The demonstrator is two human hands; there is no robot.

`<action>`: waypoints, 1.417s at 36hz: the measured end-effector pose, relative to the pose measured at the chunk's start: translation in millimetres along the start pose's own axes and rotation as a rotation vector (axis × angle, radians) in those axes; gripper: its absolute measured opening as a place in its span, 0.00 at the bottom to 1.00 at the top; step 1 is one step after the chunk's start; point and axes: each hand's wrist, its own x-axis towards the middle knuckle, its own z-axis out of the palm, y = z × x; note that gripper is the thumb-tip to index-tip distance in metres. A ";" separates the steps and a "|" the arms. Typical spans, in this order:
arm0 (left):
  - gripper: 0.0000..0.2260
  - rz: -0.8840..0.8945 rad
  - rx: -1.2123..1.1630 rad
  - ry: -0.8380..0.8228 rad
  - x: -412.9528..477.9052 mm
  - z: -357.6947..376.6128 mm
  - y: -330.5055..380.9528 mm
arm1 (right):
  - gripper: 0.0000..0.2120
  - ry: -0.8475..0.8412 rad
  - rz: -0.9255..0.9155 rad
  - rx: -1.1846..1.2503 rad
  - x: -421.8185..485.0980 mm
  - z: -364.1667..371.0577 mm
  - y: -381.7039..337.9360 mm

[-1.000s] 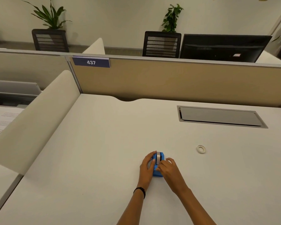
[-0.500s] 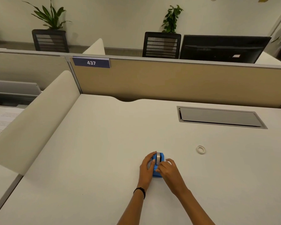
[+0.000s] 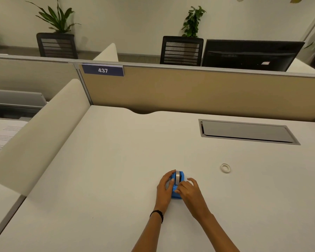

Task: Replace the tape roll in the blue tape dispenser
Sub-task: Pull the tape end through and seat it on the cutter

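Note:
The blue tape dispenser (image 3: 176, 192) stands on the white desk (image 3: 116, 160) near its front, with a grey tape roll (image 3: 178, 177) seated upright in it. My left hand (image 3: 164, 190) wraps around the dispenser's left side, fingers curled over its top. My right hand (image 3: 190, 192) is on the right side, its fingertips pinching at the roll's near edge. A small white empty tape ring (image 3: 225, 168) lies flat on the desk, apart, to the right and a little farther back.
A grey cable hatch (image 3: 247, 131) is set into the desk at the back right. A beige partition (image 3: 189, 91) with a "437" label closes the far edge, and a white divider (image 3: 40, 131) runs along the left.
My right hand has shifted slightly, its fingers spreading a little off the dispenser's right side. The dispenser and the white ring stay where they were.

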 end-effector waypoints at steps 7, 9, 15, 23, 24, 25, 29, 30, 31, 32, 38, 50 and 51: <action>0.14 0.006 0.000 -0.001 0.6 0.5 -0.5 | 0.16 0.007 0.010 -0.008 -1.7 3.3 0.7; 0.13 0.009 0.001 -0.001 0.5 0.4 -0.5 | 0.16 0.008 0.015 -0.011 -1.2 3.9 0.2; 0.13 0.005 0.000 0.000 0.1 0.5 -1.0 | 0.16 0.015 0.018 -0.019 -2.5 5.0 -0.3; 0.14 -0.004 0.004 0.007 -0.2 0.8 0.0 | 0.17 0.011 0.017 -0.055 -5.9 10.3 1.2; 0.14 -0.005 0.005 0.007 -0.2 0.9 0.1 | 0.17 0.012 0.018 -0.058 -6.6 11.1 1.3; 0.14 -0.007 0.005 0.007 0.0 0.8 0.1 | 0.16 0.012 0.020 -0.060 -7.4 11.7 1.4; 0.14 -0.009 0.010 0.007 0.2 0.5 -0.5 | 0.15 0.021 0.022 -0.052 -10.2 13.9 2.2; 0.14 -0.007 0.011 0.006 0.1 0.4 -0.4 | 0.15 0.020 0.022 -0.052 -10.5 14.1 2.4; 0.14 -0.004 0.010 0.005 0.0 0.3 -0.2 | 0.15 0.017 0.022 -0.053 -10.7 14.2 2.7; 0.14 -0.003 0.009 0.004 0.0 0.3 -0.3 | 0.15 0.013 0.022 -0.056 -10.8 14.2 2.9; 0.14 -0.011 0.003 -0.001 0.1 0.2 -1.9 | 0.15 -0.004 0.015 -0.048 -12.1 16.3 4.9; 0.15 -0.020 0.040 -0.059 2.5 -4.6 2.5 | 0.15 -0.084 0.024 -0.001 -12.4 15.1 11.0; 0.15 -0.014 0.047 -0.068 3.2 -5.3 2.3 | 0.15 -0.090 0.015 0.006 -11.7 13.4 11.5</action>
